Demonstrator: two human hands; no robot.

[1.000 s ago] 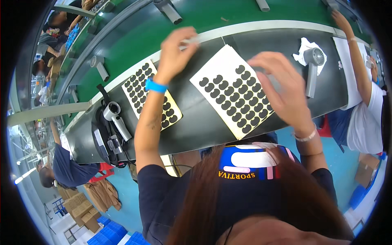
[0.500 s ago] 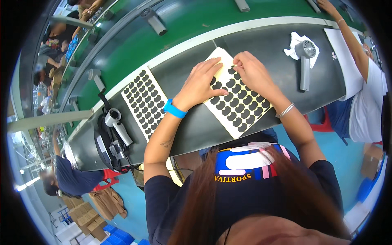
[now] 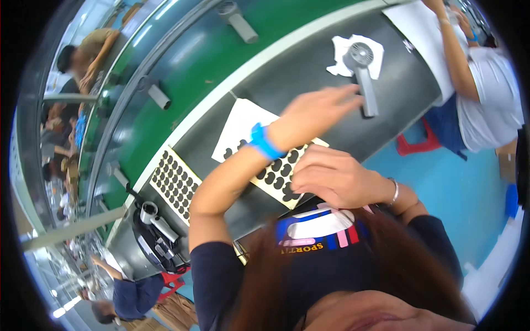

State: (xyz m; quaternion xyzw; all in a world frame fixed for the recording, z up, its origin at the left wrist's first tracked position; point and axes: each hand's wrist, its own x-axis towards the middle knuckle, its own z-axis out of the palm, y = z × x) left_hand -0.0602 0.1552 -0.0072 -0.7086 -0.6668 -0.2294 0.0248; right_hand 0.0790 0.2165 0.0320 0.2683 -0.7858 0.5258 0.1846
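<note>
My left hand (image 3: 323, 110), with a blue band at its wrist, stretches right across the table, fingers extended and slightly blurred. Its fingertips are close to the handle of a grey handheld fan (image 3: 364, 80); whether they touch it I cannot tell. The fan lies on a crumpled white cloth (image 3: 377, 55). Under my left forearm is a pale sheet (image 3: 238, 118) of black rounded stickers, partly hidden by my arm. Over that sheet's near right part my right hand (image 3: 339, 179) is closed, fingers pinched together; what they hold, if anything, is hidden.
To the left lies another sheet of black stickers (image 3: 175, 185). Beyond it are a grey fan body (image 3: 160, 222) and a black strapped item (image 3: 152, 245). Along the far side runs a green conveyor (image 3: 193, 83) carrying grey fan parts (image 3: 241, 25). A person in white (image 3: 488, 83) sits at the right.
My left hand has left the sticker sheet and swung right to the fan. My right hand has drawn back toward my body. The view has shifted, and the sheet appears turned.
</note>
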